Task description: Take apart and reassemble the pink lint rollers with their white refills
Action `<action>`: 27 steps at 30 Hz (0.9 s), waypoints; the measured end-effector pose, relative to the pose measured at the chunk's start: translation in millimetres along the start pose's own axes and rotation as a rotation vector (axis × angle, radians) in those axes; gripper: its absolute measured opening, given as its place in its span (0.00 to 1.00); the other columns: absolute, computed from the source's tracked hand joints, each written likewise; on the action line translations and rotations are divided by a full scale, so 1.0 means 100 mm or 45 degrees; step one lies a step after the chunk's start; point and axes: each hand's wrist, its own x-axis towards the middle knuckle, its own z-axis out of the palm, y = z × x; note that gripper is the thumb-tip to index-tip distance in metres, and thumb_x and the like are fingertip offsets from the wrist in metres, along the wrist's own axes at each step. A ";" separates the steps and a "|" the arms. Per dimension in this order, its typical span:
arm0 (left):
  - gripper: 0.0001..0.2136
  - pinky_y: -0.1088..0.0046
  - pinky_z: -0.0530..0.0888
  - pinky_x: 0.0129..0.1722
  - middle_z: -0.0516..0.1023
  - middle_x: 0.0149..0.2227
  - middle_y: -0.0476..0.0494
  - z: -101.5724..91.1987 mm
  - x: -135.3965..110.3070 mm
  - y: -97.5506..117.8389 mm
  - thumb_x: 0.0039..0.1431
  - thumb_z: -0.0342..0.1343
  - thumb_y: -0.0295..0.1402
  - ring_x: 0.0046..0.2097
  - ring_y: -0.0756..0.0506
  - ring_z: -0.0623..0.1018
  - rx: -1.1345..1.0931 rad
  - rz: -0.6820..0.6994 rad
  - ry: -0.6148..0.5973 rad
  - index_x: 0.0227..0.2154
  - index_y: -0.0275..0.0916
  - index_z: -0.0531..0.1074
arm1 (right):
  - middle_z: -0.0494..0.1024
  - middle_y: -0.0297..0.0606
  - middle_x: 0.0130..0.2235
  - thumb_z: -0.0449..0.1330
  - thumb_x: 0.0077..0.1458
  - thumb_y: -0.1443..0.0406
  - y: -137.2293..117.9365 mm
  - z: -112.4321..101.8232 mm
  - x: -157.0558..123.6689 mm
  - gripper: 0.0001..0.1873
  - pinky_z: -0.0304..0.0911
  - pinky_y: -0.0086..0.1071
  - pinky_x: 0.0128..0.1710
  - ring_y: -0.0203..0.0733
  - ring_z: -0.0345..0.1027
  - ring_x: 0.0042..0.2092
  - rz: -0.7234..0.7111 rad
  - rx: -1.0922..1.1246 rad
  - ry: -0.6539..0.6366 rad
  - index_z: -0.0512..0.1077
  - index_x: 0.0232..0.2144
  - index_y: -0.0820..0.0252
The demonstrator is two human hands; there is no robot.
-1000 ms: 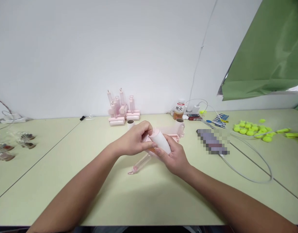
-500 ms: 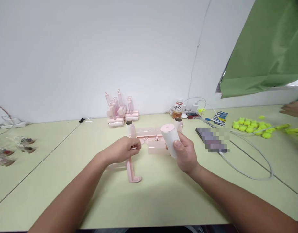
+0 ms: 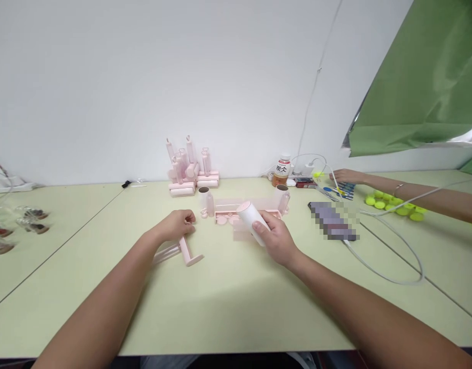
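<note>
My right hand (image 3: 276,241) is closed round a white paper roll (image 3: 250,218), tilted up to the left above the table. My left hand (image 3: 177,226) has its fingers curled on the top of a pink roller handle frame (image 3: 187,251) whose flat end rests on the table. Just beyond my hands lie a pink tray of small pink parts (image 3: 236,215), a translucent pink cover (image 3: 241,234) and two upright rolls with brown cores (image 3: 205,200) (image 3: 282,197).
A stack of assembled pink rollers (image 3: 189,174) stands by the wall. A drink bottle (image 3: 281,173), chargers and a looping white cable (image 3: 389,256) lie at right. Another person's arm (image 3: 405,192) reaches over yellow-green clips (image 3: 393,205). Small jars (image 3: 13,225) sit far left.
My hands have come apart: the right carried off the white roll and lowered it, the left brought the pink frame down to the table. Another person's arm has reached in at right.
</note>
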 end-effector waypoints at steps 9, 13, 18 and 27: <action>0.16 0.67 0.73 0.40 0.76 0.49 0.38 0.06 0.05 0.07 0.60 0.52 0.41 0.44 0.42 0.77 -0.017 -0.079 0.569 0.46 0.38 0.71 | 0.78 0.40 0.42 0.56 0.59 0.49 -0.01 -0.01 0.00 0.24 0.62 0.35 0.40 0.47 0.70 0.42 0.008 -0.069 -0.208 0.74 0.49 0.58; 0.18 0.69 0.74 0.41 0.79 0.44 0.42 0.12 -0.21 0.39 0.62 0.51 0.44 0.40 0.45 0.78 -0.268 0.327 0.479 0.49 0.39 0.72 | 0.79 0.39 0.41 0.59 0.58 0.51 -0.03 -0.02 0.00 0.22 0.62 0.34 0.39 0.46 0.71 0.40 0.013 -0.113 -0.363 0.75 0.47 0.58; 0.17 0.73 0.74 0.41 0.80 0.44 0.45 0.26 -0.43 0.67 0.62 0.55 0.42 0.37 0.49 0.78 -0.410 0.732 0.102 0.50 0.42 0.74 | 0.80 0.38 0.42 0.60 0.57 0.55 -0.06 -0.08 0.03 0.18 0.62 0.33 0.38 0.45 0.71 0.40 -0.049 -0.230 -0.489 0.76 0.46 0.56; 0.12 0.77 0.71 0.34 0.80 0.34 0.49 0.25 -0.44 0.65 0.60 0.56 0.35 0.32 0.51 0.75 -0.350 0.750 -0.085 0.45 0.42 0.77 | 0.81 0.37 0.43 0.60 0.58 0.56 -0.09 -0.19 0.07 0.17 0.63 0.31 0.38 0.44 0.73 0.40 -0.109 -0.253 -0.716 0.77 0.47 0.55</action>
